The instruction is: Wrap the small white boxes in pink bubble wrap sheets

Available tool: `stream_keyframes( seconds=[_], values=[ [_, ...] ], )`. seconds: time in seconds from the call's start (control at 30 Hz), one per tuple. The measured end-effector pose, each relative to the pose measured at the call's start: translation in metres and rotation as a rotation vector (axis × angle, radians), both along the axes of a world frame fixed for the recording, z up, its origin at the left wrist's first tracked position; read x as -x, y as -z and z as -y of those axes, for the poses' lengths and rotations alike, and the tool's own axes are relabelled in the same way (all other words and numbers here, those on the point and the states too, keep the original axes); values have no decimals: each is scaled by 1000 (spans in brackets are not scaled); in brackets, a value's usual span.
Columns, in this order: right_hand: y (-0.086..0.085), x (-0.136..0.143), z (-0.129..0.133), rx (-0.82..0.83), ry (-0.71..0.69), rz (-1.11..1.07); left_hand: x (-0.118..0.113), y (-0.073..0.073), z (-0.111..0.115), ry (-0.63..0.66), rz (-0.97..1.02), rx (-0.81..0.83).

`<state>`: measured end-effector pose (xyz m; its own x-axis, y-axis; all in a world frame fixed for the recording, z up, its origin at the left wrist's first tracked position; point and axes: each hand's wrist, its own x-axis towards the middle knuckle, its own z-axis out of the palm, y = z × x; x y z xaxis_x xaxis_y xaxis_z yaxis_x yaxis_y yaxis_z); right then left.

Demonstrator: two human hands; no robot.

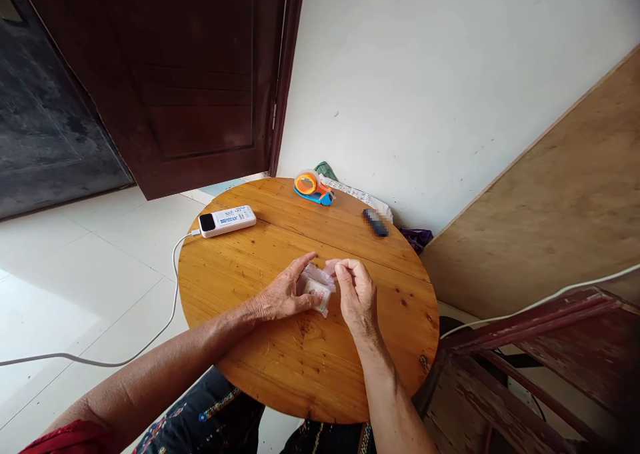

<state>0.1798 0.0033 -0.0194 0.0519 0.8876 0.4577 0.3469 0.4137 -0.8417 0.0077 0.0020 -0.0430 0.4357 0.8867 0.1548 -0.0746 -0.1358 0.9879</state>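
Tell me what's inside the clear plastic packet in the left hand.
A pale item with reddish marks shows through the clear plastic packet; I cannot make out what it is. The left hand covers part of it, and its underside is hidden.

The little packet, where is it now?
In the head view, the packet is over the middle of the wooden table, in the left hand, with the right hand close beside it on the right.

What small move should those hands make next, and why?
Perhaps the right hand should pinch the plastic packet by its upper edge: the left hand holds it, and the right is close to that edge, though contact is unclear.
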Motion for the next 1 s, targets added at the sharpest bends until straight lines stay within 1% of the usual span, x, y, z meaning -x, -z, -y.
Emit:
stream_keyframes(
  seconds=[0.1,0.2,0.3,0.37,0.43,0.53,0.67,0.73,0.8,0.9,1.0],
  values=[
    [-8,1,-2,-9,-2,10,-4,2,-1,16,40,66],
    [-20,-1,-8,-5,12,100,-6,3,-2,34,63,104],
    [-29,-5,-23,17,6,174,-7,2,-2,36,53,114],
    [-31,-8,-37,43,22,186,-5,-1,-1,35,66,98],
    [-29,-9,-51,79,63,167,-3,-3,0,32,103,66],
    [-20,-11,-71,129,113,83,2,-2,0,42,131,50],
    [-5,-11,-94,152,125,15,4,3,-4,74,164,130],
    [2,-10,-106,181,118,14,5,5,-8,56,176,163],
    [7,-10,-114,227,97,25,6,6,-11,17,124,174],
    [6,-13,-115,279,95,32,8,6,-16,-14,31,196],
    [-5,-19,-96,285,103,9,7,4,-17,-16,79,225]
  ],
)
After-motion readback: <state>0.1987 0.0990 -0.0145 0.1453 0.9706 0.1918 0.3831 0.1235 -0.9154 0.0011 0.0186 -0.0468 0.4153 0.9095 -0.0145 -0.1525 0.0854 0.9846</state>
